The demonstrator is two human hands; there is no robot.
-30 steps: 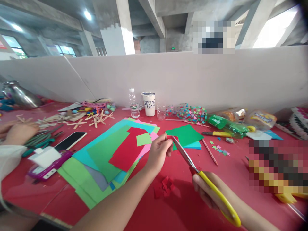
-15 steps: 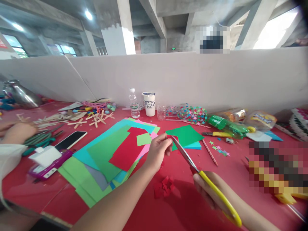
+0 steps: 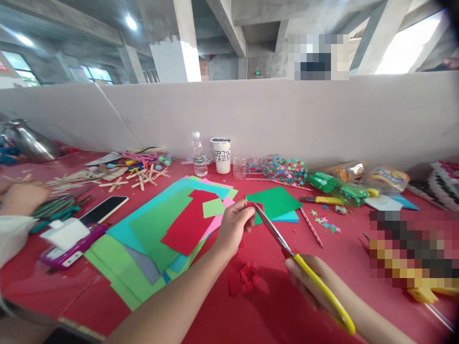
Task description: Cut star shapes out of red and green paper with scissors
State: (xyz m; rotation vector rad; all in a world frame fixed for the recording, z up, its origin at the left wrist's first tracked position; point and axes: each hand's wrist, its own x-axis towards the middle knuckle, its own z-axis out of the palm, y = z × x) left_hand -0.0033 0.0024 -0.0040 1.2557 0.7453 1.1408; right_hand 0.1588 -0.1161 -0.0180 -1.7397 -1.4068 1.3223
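Between the thumb and fingers of my left hand [image 3: 234, 222] is a small piece of red paper [image 3: 259, 206], mostly hidden by the fingers. My right hand [image 3: 308, 274] grips yellow-handled scissors [image 3: 321, 292], their blades pointing up and left with the tips at the red paper. Beneath the hands, small red paper cuttings [image 3: 245, 277] lie on the red table. To the left, sheets of coloured paper [image 3: 150, 234] are spread in layers, a red sheet [image 3: 190, 222] and a light green square [image 3: 213, 208] on top. Behind the scissors rests a dark green sheet [image 3: 274, 200].
A water bottle [image 3: 199, 155] and a white cup [image 3: 221, 156] stand by the partition. At left are a phone [image 3: 104, 209], a purple device [image 3: 73, 248], wooden sticks [image 3: 145, 177] and another person's hand [image 3: 27, 197]. A utility knife [image 3: 322, 200] and green bottle [image 3: 337, 188] lie at right.
The view has shifted very slightly. My hands, the scissors and the red paper keep nearly the same positions; the other person's hand at left has moved a little.
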